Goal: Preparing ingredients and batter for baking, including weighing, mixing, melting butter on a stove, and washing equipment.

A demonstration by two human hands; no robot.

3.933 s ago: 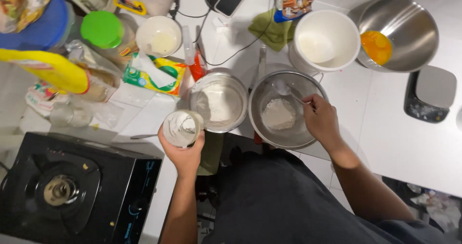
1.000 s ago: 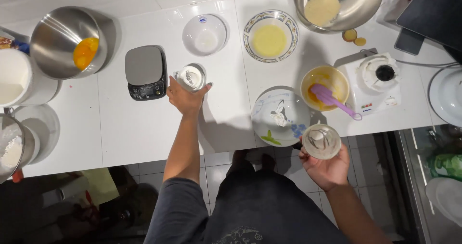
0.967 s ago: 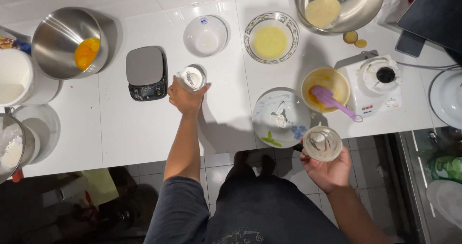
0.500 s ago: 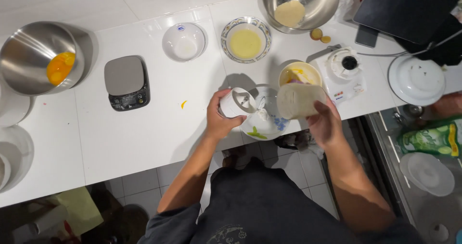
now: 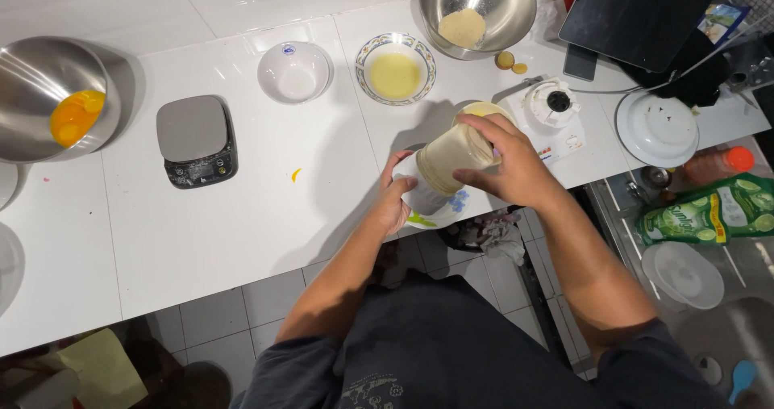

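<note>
The right hand (image 5: 509, 167) grips a tilted glass jar (image 5: 454, 155), fingers wrapped around its body, above a floral plate (image 5: 439, 211) at the counter's front edge. The left hand (image 5: 393, 199) clasps a white cup (image 5: 426, 195) under the jar's mouth. A kitchen scale (image 5: 195, 140) lies at 9 o'clock, well apart.

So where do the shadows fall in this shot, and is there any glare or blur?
Head view: sharp throughout; the arms' shadow falls left across the white counter; soft glare on the steel bowl rim at left; the right hand tilts a cup, crisp, no motion blur.
</note>
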